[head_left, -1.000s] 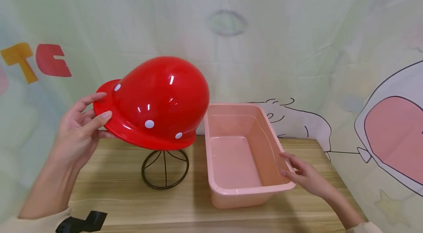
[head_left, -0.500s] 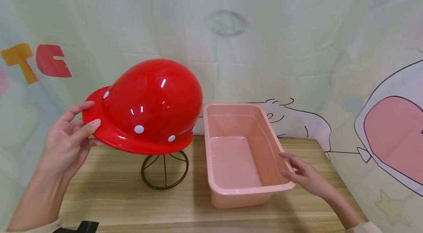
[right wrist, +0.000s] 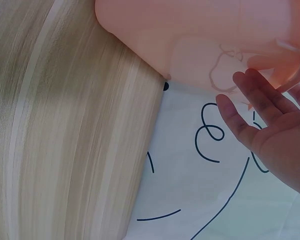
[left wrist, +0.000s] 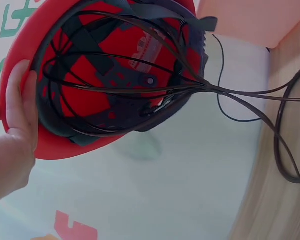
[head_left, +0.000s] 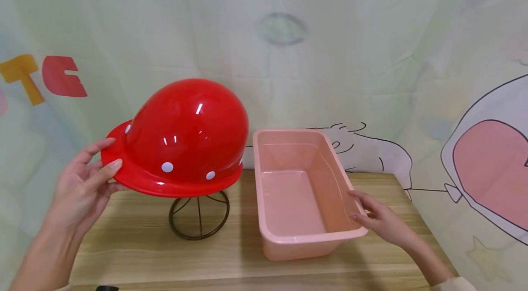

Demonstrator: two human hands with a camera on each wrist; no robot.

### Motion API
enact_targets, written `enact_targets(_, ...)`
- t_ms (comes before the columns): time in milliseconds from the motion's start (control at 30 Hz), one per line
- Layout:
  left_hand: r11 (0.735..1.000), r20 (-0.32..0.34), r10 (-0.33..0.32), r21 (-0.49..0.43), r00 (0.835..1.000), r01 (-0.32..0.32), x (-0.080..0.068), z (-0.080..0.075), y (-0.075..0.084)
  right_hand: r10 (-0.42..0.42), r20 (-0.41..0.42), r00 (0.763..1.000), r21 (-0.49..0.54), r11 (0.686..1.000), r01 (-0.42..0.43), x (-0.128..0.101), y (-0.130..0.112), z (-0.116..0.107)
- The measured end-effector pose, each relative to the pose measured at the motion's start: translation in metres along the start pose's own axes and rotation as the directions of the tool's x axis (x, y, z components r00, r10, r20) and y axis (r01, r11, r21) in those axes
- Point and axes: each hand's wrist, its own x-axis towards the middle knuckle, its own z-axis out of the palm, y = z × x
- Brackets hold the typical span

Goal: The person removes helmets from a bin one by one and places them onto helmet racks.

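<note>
A glossy red hard hat (head_left: 181,137) with white dots sits over a black wire stand (head_left: 199,215) on the wooden table (head_left: 144,254). My left hand (head_left: 84,188) pinches the hat's brim at its left edge, thumb on top. The left wrist view shows the hat's underside (left wrist: 115,75) with black straps, the stand's wires (left wrist: 270,100) reaching into it, and my fingers (left wrist: 20,105) on the brim. My right hand (head_left: 377,220) rests with straight fingers against the right rim of an empty pink plastic bin (head_left: 297,190); the right wrist view shows those fingers (right wrist: 255,115) by the bin's wall (right wrist: 200,35).
A cartoon-printed cloth backdrop (head_left: 288,43) hangs close behind the table. The table's right edge (head_left: 429,231) lies just past the bin. Bare wood shows in front of the stand and the bin.
My left hand has lowered the hat and shifted it leftward; it now sits lower and more level over the wire stand. The right hand and the bin have not moved.
</note>
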Motion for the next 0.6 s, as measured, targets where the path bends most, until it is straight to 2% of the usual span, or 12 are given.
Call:
enact_targets(400, 0.998, 0.035, -0.038, -0.053, 0.999, 0.039, -0.004, -0.008, -0.010, 0.006, -0.003, 1.000, 0.004, 1.000, -0.006, 0.000, 0.000, 0.000)
enact_targets(600, 0.997, 0.084, -0.071, -0.019, 0.994, 0.073, -0.003, -0.014, -0.008, 0.005, 0.000, 1.000, 0.016, 1.000, -0.005, 0.000, -0.001, 0.000)
